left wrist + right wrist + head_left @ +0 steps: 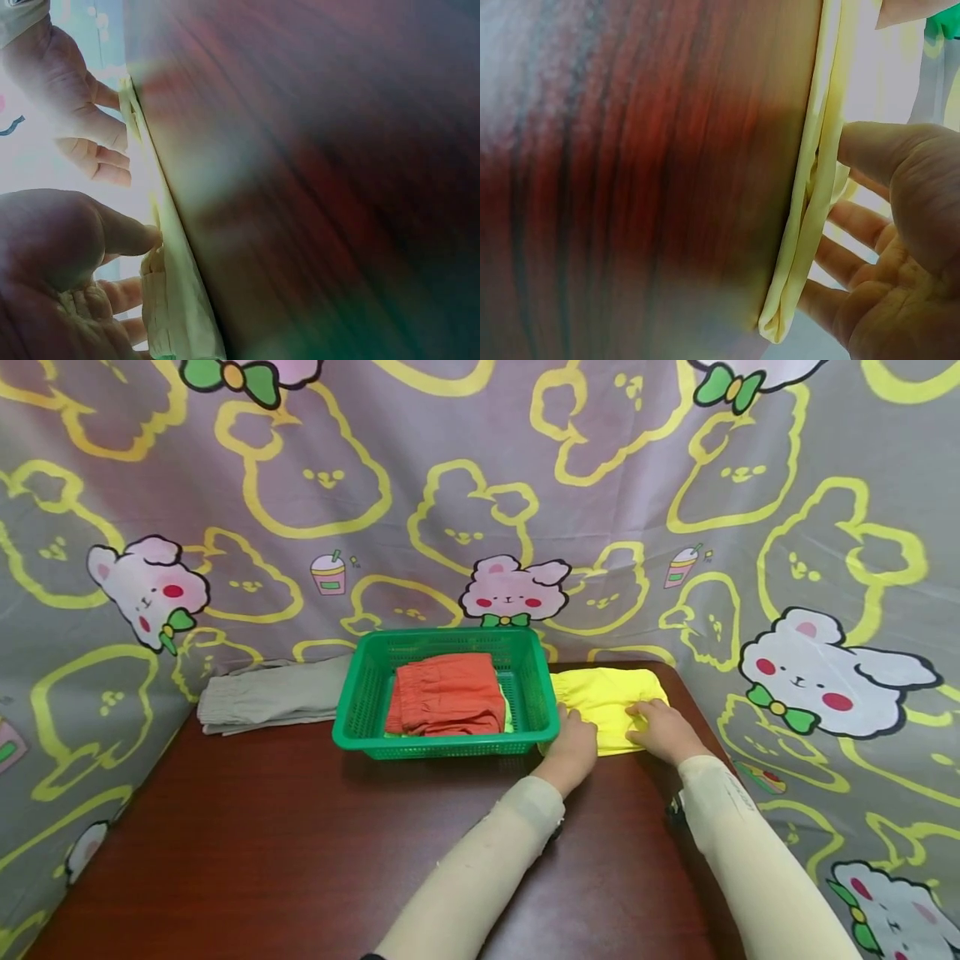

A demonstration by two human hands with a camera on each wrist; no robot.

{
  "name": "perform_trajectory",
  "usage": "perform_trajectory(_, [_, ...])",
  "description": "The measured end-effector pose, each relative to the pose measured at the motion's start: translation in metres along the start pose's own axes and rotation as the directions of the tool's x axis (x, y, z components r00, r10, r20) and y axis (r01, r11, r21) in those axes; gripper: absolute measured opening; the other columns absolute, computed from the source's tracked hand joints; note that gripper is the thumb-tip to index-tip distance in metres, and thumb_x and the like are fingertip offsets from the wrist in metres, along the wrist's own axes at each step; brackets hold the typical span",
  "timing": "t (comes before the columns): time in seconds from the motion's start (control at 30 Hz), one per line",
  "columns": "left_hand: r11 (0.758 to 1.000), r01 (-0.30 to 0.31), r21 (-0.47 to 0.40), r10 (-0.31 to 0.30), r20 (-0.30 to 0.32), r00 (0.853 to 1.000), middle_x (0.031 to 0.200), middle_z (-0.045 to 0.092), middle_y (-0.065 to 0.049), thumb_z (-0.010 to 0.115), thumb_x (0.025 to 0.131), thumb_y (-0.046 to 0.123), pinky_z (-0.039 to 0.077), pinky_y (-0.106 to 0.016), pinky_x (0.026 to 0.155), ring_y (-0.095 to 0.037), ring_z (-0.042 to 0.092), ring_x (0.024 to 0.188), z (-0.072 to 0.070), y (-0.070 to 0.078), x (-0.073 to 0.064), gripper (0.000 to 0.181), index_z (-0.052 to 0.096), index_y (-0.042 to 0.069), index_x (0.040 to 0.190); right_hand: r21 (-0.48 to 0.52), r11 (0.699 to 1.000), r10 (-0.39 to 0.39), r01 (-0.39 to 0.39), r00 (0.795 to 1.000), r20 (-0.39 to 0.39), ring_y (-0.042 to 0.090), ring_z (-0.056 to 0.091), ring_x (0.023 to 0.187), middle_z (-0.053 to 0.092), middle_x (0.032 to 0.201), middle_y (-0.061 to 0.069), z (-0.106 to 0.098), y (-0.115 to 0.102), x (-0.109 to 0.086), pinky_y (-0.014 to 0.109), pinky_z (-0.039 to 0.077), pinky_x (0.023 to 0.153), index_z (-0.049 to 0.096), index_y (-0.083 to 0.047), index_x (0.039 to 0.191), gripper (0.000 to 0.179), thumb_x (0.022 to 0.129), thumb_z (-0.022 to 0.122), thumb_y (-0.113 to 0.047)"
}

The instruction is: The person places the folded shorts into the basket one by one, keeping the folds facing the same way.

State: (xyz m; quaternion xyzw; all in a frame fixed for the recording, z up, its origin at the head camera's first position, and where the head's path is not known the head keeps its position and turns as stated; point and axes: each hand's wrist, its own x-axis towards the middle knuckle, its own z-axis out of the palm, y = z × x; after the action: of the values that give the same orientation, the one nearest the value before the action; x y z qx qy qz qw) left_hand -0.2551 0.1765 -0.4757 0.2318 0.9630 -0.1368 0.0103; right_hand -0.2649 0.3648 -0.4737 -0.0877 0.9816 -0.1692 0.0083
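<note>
A folded yellow garment lies flat on the table, just right of the green basket. My left hand touches its left end beside the basket's corner. On its right end rests my right hand. In the left wrist view, the left thumb and fingertips meet the gathered edge of the cloth. The right wrist view has the right fingers spread and fairly straight against the folded layers. Inside the green basket sits a folded red garment with a gathered waistband, above a bit of yellow-green cloth.
A folded grey garment with a gathered end lies left of the basket at the back. The brown table meets a patterned curtain behind and on both sides.
</note>
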Motion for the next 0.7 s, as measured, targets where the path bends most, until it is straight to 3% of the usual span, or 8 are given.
perform_trajectory(0.37, [1.0, 0.006, -0.011, -0.007, -0.04, 0.999, 0.114, 0.071, 0.015, 0.045, 0.109, 0.029, 0.023, -0.045, 0.119, -0.013, 0.049, 0.126, 0.002, 0.002, -0.008, 0.029, 0.07, 0.036, 0.124, -0.014, 1.0, 0.011, -0.011, 1.0, -0.006, 0.055, 0.052, 0.12, 0.056, 0.133, 0.031, -0.004, -0.006, -0.009, 0.065, 0.042, 0.101, 0.062, 0.002, 0.132, 0.049, 0.091, 0.072, -0.023])
perform_trajectory(0.7, [0.999, -0.01, -0.05, 0.008, -0.035, 0.999, 0.109, 0.07, 0.013, 0.051, 0.106, 0.031, 0.023, -0.042, 0.115, -0.014, 0.049, 0.123, -0.001, 0.004, -0.02, 0.024, 0.071, 0.036, 0.118, -0.008, 1.0, 0.01, -0.009, 1.0, 0.02, 0.056, 0.054, 0.117, 0.054, 0.133, 0.032, -0.005, -0.007, -0.024, 0.066, 0.043, 0.099, 0.061, 0.002, 0.133, 0.05, 0.092, 0.072, -0.024])
